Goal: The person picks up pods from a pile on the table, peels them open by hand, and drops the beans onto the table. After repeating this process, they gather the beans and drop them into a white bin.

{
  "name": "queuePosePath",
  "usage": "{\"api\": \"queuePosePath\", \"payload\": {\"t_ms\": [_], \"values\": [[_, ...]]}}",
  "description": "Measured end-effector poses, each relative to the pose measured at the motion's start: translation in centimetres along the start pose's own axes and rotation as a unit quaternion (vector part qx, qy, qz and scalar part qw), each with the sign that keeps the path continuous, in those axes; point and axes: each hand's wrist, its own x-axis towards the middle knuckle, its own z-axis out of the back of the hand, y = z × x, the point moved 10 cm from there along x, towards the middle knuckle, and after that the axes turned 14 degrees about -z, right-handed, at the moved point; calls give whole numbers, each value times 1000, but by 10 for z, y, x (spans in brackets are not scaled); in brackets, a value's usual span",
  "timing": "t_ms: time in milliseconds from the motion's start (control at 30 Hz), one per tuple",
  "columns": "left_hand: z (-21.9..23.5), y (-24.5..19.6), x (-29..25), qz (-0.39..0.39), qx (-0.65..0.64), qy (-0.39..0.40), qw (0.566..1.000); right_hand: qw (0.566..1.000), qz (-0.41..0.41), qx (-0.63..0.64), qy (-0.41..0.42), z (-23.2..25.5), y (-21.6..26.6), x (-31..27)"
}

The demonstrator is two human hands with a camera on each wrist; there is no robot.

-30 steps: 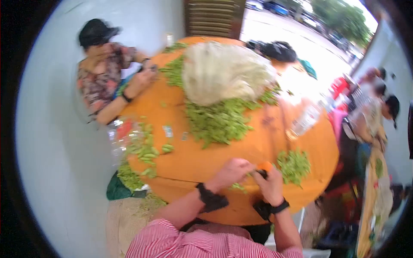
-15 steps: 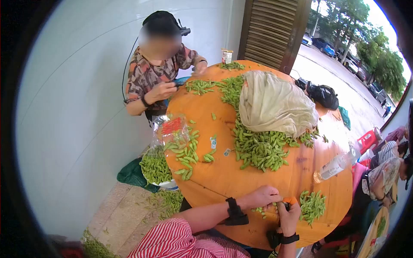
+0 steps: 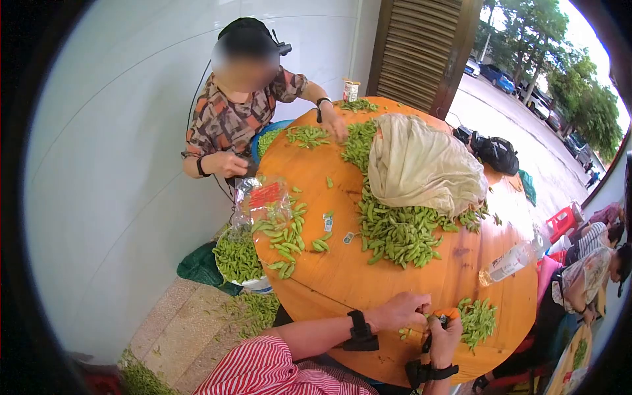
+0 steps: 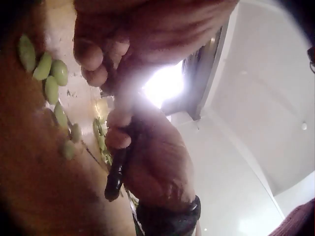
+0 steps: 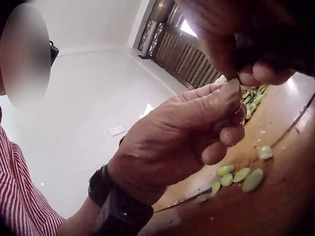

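In the head view my left hand (image 3: 403, 311) is at the table's near side, fingers curled and pinching a small green soybean pod, mostly hidden by the fingertips. My right hand (image 3: 446, 339) meets it there, gripping a slim black-handled tool (image 4: 114, 182) whose handle end sticks out below the fist. Orange shows by the right fingers; the tool's working end is hidden. Loose shelled beans (image 5: 241, 174) lie on the wood under the hands. A small heap of pods (image 3: 477, 322) is just right of my right hand.
A large pod pile (image 3: 398, 234) under a pale cloth (image 3: 424, 164) fills the table's middle. A plastic bottle (image 3: 510, 262) lies on the right. Pods lie by a clear bag (image 3: 262, 201) above a full bucket (image 3: 262, 284). Another person (image 3: 240, 118) sits across the left side.
The head view has swung left and steadied. My hands stay close together by the small heap, fingers shifting slightly. The other person's hand has reached onto the pods on the table.
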Motion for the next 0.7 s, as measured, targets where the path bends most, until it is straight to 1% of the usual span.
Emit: {"api": "queuePosePath", "payload": {"t_ms": [33,67,100,133,167,233,267,333,367,433,500,533,600,633,700], "values": [[3,1,1,-16,-4,-23,1000,1000,-1,1,-1,-1,4,-2],[1,5,1,-16,-5,-22,1000,1000,-3,29,13,-2,9,-4],[3,3,2,-41,7,-36,999,998,-5,57,26,-4,12,-6],[5,-1,3,-65,18,-50,996,998,-6,57,24,-5,13,-7],[3,1,3,-66,17,-48,997,997,-10,80,12,-1,12,-7],[3,5,3,-38,-24,-52,998,995,-16,102,-1,-1,12,-8],[3,6,4,-38,-25,-52,998,992,-16,127,-8,-1,13,-9],[-8,26,-1,61,-134,-30,989,988,-17,153,-15,0,11,-9],[-8,26,-1,62,-133,-30,989,989,-4,147,-17,1,12,-9],[-17,33,-3,109,-243,-36,963,990,9,140,-17,2,12,-8],[-20,36,-3,119,-268,-39,955,996,75,-6,-47,2,22,-14],[-22,38,-3,130,-293,-42,946,996,75,-6,-47,3,17,-13],[-23,41,-3,141,-295,-48,944,991,100,-88,-12,-5,15,-13],[-22,43,-3,152,-296,-54,941,991,100,-87,-11,-4,17,-13],[-20,43,-3,143,-302,-59,941,976,135,-163,-55,0,30,-19]]}}
